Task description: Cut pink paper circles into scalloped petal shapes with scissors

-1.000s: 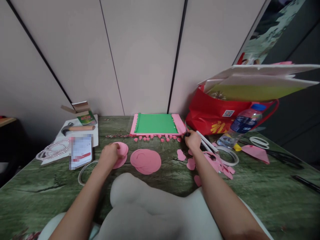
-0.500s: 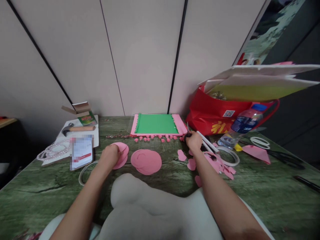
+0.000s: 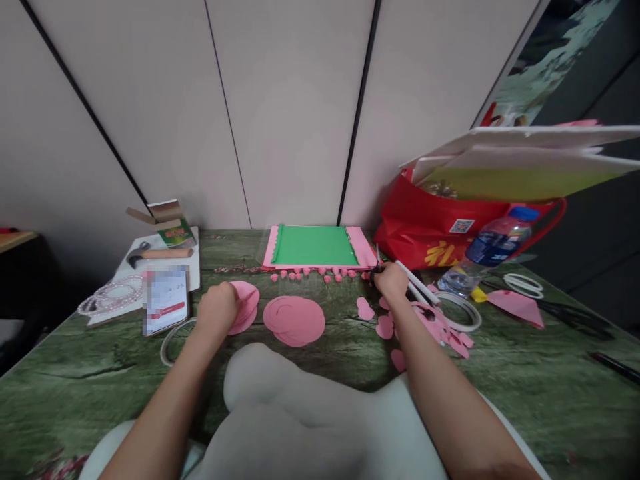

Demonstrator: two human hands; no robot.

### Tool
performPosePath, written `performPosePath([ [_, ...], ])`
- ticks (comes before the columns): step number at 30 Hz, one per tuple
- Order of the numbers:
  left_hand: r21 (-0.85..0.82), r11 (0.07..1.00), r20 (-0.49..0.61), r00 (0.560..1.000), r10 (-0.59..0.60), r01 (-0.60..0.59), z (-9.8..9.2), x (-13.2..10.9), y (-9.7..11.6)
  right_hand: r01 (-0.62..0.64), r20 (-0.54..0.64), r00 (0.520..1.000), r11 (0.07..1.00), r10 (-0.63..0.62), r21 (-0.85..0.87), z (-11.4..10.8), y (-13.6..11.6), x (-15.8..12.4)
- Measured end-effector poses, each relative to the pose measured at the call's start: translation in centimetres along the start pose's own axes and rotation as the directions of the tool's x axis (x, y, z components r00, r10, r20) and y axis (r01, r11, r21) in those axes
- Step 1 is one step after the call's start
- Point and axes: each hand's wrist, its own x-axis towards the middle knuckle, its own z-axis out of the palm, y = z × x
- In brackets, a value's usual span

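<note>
Red bag right of green sheet. Overlapping pink discs in front of sheet. Left hand front-left of sheet, fingers closed on more pink circles. Right hand front-right of sheet, fingers curled round scissors; finger gap can't tell.

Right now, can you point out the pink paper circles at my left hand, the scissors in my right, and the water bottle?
Pink paper circles (image 3: 247,308): head view, on the uncovered part of the pile.
Scissors (image 3: 377,269): head view, on the dark handle.
Water bottle (image 3: 490,249): head view, on the blue label.
</note>
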Motion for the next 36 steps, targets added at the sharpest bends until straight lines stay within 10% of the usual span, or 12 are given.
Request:
performPosePath([
  [6, 0.022, 1.0, -0.059, 0.998, 0.022, -0.02, -0.4, -0.2, 0.2, 0.0, -0.015, 1.0, 0.98, 0.003, 0.197, -0.8, -0.9, -0.4],
  [10, -0.248, 0.95, -0.434, 0.898, 0.067, -0.191, -0.8, -1.0, 1.0, 0.037, 0.051, 0.996, 0.898, -0.066, 0.438, -1.6, -3.1, -1.6],
  [12, -0.499, 0.799, -0.551, 0.834, 0.007, -0.336, -1.0, -1.5, 1.9, 0.043, 0.136, 0.98, 0.819, -0.147, 0.573, -1.6, -4.8, -3.2],
  [17, -0.976, 0.068, -0.207, 0.978, 0.003, -0.206, -0.7, -2.5, 4.2, -0.049, 0.336, 0.856, 0.584, -0.394, 0.811, -1.4, -8.6, -8.6],
  [21, -0.98, -0.18, -0.1, 0.992, 0.075, -0.085, -0.1, -2.4, 4.7, -0.12, 0.369, 0.791, 0.469, -0.488, 0.875, -1.9, -9.6, -11.2],
  [27, -0.98, -0.197, -0.025, 0.981, 0.192, 0.014, 0.1, -2.6, 4.7, -0.163, 0.353, 0.8, 0.391, -0.486, 0.906, -2.8, -9.9, -12.0],
  [36, -0.995, 0.068, 0.091, 0.947, 0.309, 0.074, 0.1, -3.2, 4.6, 0.07, 0.211, 0.872, 0.54, -0.441, 0.839, -4.1, -9.0, -13.7],
])
